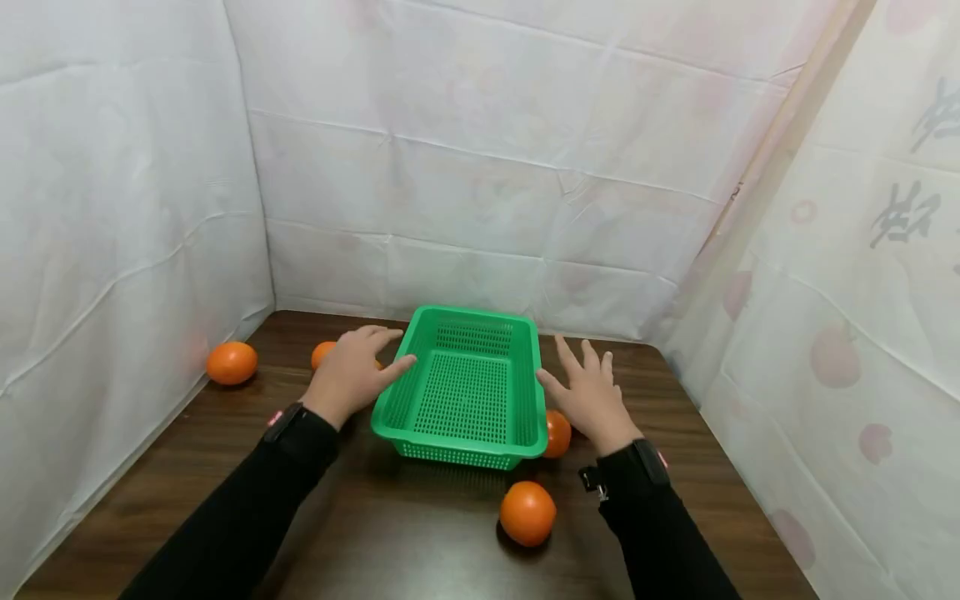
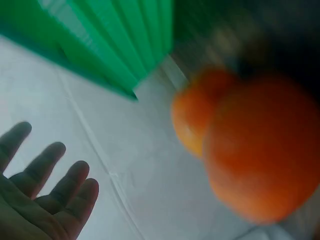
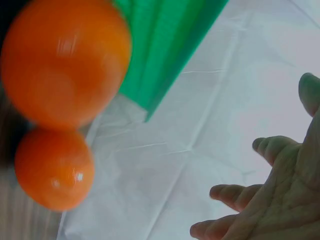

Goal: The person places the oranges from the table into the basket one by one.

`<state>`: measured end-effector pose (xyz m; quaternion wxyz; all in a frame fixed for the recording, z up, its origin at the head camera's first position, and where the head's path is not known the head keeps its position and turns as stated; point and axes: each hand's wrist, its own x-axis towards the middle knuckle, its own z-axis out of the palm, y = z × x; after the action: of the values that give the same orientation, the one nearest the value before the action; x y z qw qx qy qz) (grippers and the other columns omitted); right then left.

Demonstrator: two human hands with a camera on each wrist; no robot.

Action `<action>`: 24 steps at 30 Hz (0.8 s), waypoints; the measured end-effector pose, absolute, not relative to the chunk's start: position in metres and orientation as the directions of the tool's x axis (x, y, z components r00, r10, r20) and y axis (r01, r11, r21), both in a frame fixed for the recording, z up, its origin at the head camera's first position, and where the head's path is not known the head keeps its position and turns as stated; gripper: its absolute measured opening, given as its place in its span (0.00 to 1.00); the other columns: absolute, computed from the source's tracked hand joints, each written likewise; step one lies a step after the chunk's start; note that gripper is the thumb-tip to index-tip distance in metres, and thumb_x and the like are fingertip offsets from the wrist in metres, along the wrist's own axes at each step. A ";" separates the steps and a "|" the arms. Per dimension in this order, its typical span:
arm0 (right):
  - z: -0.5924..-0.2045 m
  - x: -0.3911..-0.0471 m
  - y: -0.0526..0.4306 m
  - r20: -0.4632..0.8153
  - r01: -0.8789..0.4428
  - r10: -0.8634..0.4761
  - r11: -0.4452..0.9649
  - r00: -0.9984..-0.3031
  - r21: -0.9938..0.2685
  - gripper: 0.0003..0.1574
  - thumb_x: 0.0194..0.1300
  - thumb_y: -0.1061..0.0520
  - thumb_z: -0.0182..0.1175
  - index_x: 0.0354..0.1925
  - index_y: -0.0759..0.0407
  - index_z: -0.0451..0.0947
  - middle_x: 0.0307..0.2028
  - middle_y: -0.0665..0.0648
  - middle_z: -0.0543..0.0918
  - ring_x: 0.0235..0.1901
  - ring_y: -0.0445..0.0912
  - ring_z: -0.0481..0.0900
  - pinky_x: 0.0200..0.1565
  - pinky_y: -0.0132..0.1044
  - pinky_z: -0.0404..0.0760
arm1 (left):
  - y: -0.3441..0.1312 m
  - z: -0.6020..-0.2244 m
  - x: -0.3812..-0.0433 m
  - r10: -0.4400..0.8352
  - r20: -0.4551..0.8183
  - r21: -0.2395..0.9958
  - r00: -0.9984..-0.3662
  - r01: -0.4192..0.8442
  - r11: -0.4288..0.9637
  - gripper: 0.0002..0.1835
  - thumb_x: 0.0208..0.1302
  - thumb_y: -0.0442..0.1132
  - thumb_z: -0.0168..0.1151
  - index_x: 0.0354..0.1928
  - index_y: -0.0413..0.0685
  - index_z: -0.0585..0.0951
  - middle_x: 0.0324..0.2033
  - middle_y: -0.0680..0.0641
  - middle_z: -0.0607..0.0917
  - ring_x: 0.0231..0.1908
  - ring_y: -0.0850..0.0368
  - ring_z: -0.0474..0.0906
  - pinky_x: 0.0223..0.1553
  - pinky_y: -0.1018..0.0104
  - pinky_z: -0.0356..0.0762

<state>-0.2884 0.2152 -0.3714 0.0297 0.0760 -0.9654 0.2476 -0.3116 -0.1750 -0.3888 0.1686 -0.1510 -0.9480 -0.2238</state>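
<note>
A green plastic basket with a slotted floor and walls stands between my two hands, and nothing lies in it. My left hand hovers at its left rim with spread fingers, partly covering an orange behind it. On the other side my right hand is held with fingers apart and nothing in its grasp. Beside the basket's right wall is an orange, partly hidden by the rim. The left wrist view shows a large, blurred orange overlapping another; two more oranges appear in the right wrist view.
One orange lies in front of the basket's right corner, and another orange sits at the left table edge. White sheeting surrounds the dark wooden table at the back and both sides.
</note>
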 end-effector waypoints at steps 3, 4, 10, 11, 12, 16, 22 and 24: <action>-0.377 -0.266 0.211 0.128 -0.182 -0.134 0.840 -0.983 -0.511 0.51 0.78 0.20 0.41 0.86 0.30 0.36 0.86 0.68 0.34 0.82 0.75 0.24 0.74 0.82 0.46 | -0.165 -0.398 -0.294 0.201 0.393 0.422 -0.897 0.370 0.828 0.43 0.74 0.74 0.53 0.76 0.51 0.75 0.72 0.39 0.76 0.73 0.34 0.71 0.71 0.34 0.70; -0.379 -0.260 0.209 0.134 -0.188 -0.137 0.833 -0.981 -0.520 0.52 0.77 0.20 0.41 0.87 0.31 0.36 0.86 0.68 0.35 0.82 0.75 0.24 0.73 0.82 0.47 | -0.162 -0.402 -0.289 0.201 0.388 0.436 -0.899 0.371 0.820 0.42 0.73 0.74 0.54 0.76 0.52 0.75 0.73 0.39 0.76 0.72 0.34 0.71 0.70 0.33 0.71; -0.390 -0.229 0.189 0.101 -0.202 -0.176 0.802 -0.979 -0.562 0.51 0.77 0.22 0.45 0.86 0.30 0.40 0.86 0.67 0.38 0.84 0.73 0.31 0.73 0.81 0.52 | -0.145 -0.423 -0.263 0.187 0.323 0.508 -0.928 0.337 0.793 0.45 0.67 0.74 0.62 0.78 0.58 0.72 0.78 0.34 0.67 0.74 0.29 0.68 0.68 0.30 0.73; -0.392 -0.227 0.186 0.091 -0.201 -0.182 0.798 -0.979 -0.568 0.51 0.77 0.22 0.46 0.86 0.31 0.41 0.86 0.67 0.39 0.84 0.72 0.33 0.73 0.80 0.54 | -0.143 -0.427 -0.261 0.185 0.315 0.520 -0.931 0.332 0.787 0.45 0.66 0.74 0.63 0.78 0.58 0.72 0.79 0.34 0.66 0.74 0.28 0.68 0.68 0.29 0.73; -0.395 -0.225 0.183 0.080 -0.197 -0.185 0.794 -0.980 -0.575 0.51 0.77 0.22 0.47 0.86 0.31 0.42 0.86 0.67 0.40 0.84 0.72 0.35 0.72 0.79 0.57 | -0.141 -0.430 -0.259 0.184 0.303 0.537 -0.935 0.327 0.778 0.46 0.65 0.74 0.65 0.78 0.59 0.72 0.79 0.34 0.65 0.75 0.27 0.67 0.68 0.29 0.72; -0.406 -0.218 0.173 0.043 -0.165 -0.173 0.793 -0.984 -0.586 0.51 0.76 0.24 0.53 0.86 0.31 0.46 0.86 0.67 0.42 0.84 0.72 0.38 0.71 0.79 0.61 | -0.135 -0.443 -0.256 0.176 0.267 0.592 -0.948 0.305 0.746 0.47 0.61 0.74 0.69 0.78 0.61 0.72 0.81 0.35 0.60 0.76 0.26 0.65 0.67 0.28 0.72; -0.415 -0.210 0.156 0.030 -0.149 -0.160 0.811 -0.987 -0.566 0.52 0.73 0.26 0.60 0.85 0.33 0.52 0.85 0.69 0.46 0.83 0.72 0.48 0.60 0.68 0.78 | -0.134 -0.451 -0.253 0.171 0.251 0.613 -0.953 0.293 0.734 0.50 0.56 0.74 0.73 0.77 0.59 0.74 0.82 0.37 0.62 0.76 0.28 0.66 0.66 0.31 0.75; -0.414 -0.212 0.152 0.022 -0.141 -0.155 0.815 -0.988 -0.563 0.52 0.72 0.27 0.62 0.85 0.33 0.53 0.85 0.69 0.45 0.81 0.72 0.53 0.59 0.65 0.80 | -0.135 -0.451 -0.252 0.170 0.248 0.609 -0.954 0.290 0.739 0.49 0.55 0.75 0.73 0.73 0.56 0.78 0.81 0.38 0.63 0.76 0.29 0.67 0.65 0.32 0.76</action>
<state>-0.2122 0.1523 -0.4145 -0.0125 0.0776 -0.9524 0.2944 -0.2518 -0.1352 -0.4513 0.0880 -0.1239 -0.9282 -0.3397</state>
